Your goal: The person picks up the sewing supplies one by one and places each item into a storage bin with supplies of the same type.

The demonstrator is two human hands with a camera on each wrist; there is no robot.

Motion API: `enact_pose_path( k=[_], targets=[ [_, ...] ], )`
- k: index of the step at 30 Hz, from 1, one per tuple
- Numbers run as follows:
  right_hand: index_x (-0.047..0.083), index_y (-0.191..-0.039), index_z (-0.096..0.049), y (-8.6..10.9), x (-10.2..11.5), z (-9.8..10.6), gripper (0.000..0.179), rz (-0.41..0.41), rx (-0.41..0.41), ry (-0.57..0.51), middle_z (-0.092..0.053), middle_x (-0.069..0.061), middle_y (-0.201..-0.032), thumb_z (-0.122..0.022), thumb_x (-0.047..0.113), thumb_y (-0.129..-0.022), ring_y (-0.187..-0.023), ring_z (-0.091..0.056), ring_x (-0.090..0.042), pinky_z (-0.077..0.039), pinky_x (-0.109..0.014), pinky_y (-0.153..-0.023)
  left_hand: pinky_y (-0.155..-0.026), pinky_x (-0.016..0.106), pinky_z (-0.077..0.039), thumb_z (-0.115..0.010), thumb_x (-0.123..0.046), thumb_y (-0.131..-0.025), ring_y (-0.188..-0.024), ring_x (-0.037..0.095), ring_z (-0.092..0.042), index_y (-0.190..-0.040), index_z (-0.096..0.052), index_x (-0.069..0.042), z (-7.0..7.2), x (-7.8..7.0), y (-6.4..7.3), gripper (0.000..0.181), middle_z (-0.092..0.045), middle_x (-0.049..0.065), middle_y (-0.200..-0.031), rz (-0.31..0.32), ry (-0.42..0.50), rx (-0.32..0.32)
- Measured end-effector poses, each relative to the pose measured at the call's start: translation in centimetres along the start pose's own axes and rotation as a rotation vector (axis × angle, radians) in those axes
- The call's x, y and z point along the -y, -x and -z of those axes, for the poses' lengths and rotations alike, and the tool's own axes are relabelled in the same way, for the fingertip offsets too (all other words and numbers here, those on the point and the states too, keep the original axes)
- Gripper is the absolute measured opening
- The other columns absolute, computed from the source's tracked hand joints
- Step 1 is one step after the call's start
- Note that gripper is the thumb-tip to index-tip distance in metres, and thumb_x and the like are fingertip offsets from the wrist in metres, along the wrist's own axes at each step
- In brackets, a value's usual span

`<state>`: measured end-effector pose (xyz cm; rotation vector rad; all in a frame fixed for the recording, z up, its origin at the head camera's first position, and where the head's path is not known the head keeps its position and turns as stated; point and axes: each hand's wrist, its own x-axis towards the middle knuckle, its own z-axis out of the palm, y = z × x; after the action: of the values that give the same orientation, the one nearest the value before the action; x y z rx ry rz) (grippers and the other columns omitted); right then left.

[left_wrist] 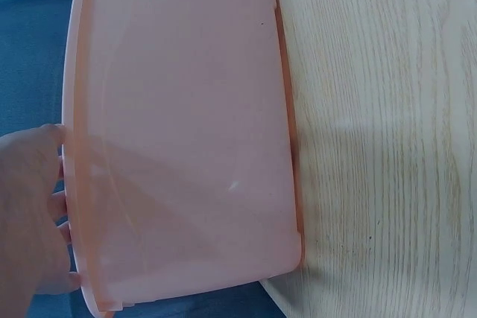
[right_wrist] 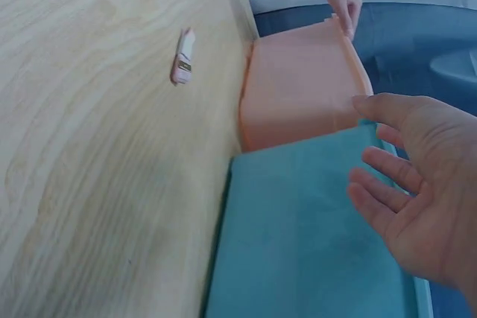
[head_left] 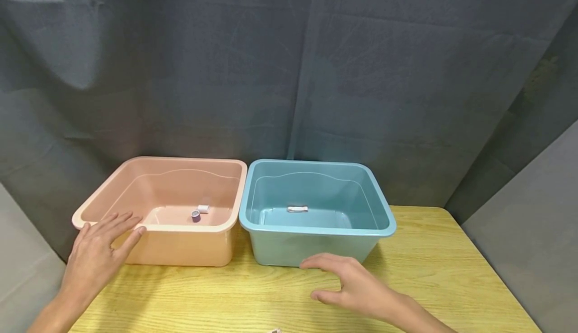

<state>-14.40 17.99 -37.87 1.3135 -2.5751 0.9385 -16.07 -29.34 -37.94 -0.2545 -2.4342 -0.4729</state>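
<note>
My left hand (head_left: 97, 245) rests at the front-left rim of the pink bin (head_left: 180, 245), its fingers spread and fairly straight. In the left wrist view that hand (left_wrist: 30, 214) is beside the bin's edge. Inside the bin lie a small white piece (head_left: 203, 208) and a purple, round-topped piece (head_left: 195, 216). My right hand (head_left: 356, 285) hovers before the blue bin (head_left: 316, 245), thumb and fingers apart, holding nothing. A small whitish, slim object (head_left: 297, 209) lies on that bin's floor. On the table sits a small pinkish-white object with a dark band (right_wrist: 182, 57), its kind unclear.
The two bins stand side by side on a wood-grain table (head_left: 433, 263), near its back edge. A dark grey curtain (head_left: 361, 72) hangs behind them. Pale grey panels (head_left: 537, 227) flank the table at left and right.
</note>
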Motion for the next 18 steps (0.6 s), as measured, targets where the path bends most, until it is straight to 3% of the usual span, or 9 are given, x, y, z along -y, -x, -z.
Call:
enact_pose_path(
  k=[8,18],
  targets=[
    [0.022,-0.125,-0.054,-0.6,-0.6,-2.4,0.046,-0.109,0.127,-0.114,-0.054,0.013,-0.117,-0.071,0.025,-0.081,-0.101,-0.054,-0.007,-0.049,-0.021,-0.076,-0.107,0.053,-0.011,-0.066,-0.032,-0.084,-0.123,0.031,-0.041,-0.112,-0.067,-0.012,0.0,-0.1,0.1,0.035,-0.058,0.013,-0.122,0.022,-0.001,0.016],
    [0.024,-0.124,-0.053,-1.5,-1.0,-5.1,0.049,-0.119,0.225,-0.108,-0.054,0.015,-0.119,-0.072,0.025,-0.079,-0.097,-0.057,-0.005,-0.049,-0.025,-0.077,-0.107,0.054,-0.007,-0.065,-0.032,-0.085,-0.125,0.031,-0.039,-0.114,-0.066,-0.012,0.0,-0.1,0.1,0.035,-0.056,0.014,-0.123,0.047,0.014,0.038]
  ],
)
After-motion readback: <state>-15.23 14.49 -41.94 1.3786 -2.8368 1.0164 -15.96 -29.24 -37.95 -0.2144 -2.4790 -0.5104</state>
